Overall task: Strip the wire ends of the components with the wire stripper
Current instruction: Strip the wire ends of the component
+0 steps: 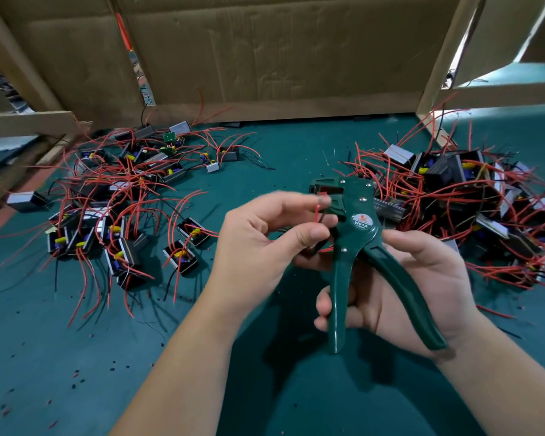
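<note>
A green wire stripper (361, 228) marked W01A stands upright at the middle of the view, its handles spread apart. My right hand (422, 287) grips both handles from below. My left hand (265, 234) pinches a short red wire (317, 212) between thumb and fingers and holds its end at the stripper's jaws (328, 191). The component on that wire is mostly hidden under my left hand.
Black box components with red and black wires lie in two heaps on the green table (265, 158): one heap at the left (120, 209), one at the right (472, 209). Cardboard walls (265, 58) close the back. Bits of stripped insulation (76, 372) dot the near left.
</note>
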Motion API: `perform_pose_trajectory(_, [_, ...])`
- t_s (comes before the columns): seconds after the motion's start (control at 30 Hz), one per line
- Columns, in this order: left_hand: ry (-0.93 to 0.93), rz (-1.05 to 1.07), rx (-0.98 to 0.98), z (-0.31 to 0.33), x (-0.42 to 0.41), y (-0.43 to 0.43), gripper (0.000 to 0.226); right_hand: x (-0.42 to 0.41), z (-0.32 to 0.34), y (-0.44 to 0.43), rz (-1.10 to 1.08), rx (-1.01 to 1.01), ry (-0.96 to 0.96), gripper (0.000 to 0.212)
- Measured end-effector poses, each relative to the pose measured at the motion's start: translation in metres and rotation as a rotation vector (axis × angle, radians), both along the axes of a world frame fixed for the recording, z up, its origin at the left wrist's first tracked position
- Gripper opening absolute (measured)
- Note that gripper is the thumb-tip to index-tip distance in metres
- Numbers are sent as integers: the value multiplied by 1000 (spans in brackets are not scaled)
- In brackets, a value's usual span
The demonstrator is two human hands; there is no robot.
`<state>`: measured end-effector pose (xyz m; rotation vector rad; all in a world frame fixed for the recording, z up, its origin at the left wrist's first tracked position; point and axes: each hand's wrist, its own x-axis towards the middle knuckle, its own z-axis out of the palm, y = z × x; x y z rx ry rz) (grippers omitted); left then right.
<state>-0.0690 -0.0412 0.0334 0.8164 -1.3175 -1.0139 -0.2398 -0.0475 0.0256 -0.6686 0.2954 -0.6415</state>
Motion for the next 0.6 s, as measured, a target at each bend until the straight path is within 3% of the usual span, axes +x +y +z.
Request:
perform_pose_trajectory(0.17, [27, 5, 96, 3, 3, -1, 16, 4, -2, 3, 130, -25, -25, 48])
perform_pose_trajectory(0.37, [-37, 64, 62, 2, 0, -2, 15, 7, -2, 4, 5, 5, 58, 61])
perform_pose_trajectory(0.47, [-159, 173, 101, -2, 2, -7, 25, 7, -2, 2, -105, 18, 102, 78])
perform_pose_trajectory(0.6, [-289, 245, 129, -10, 4, -10, 30, 4, 2, 1, -132, 24, 91, 84])
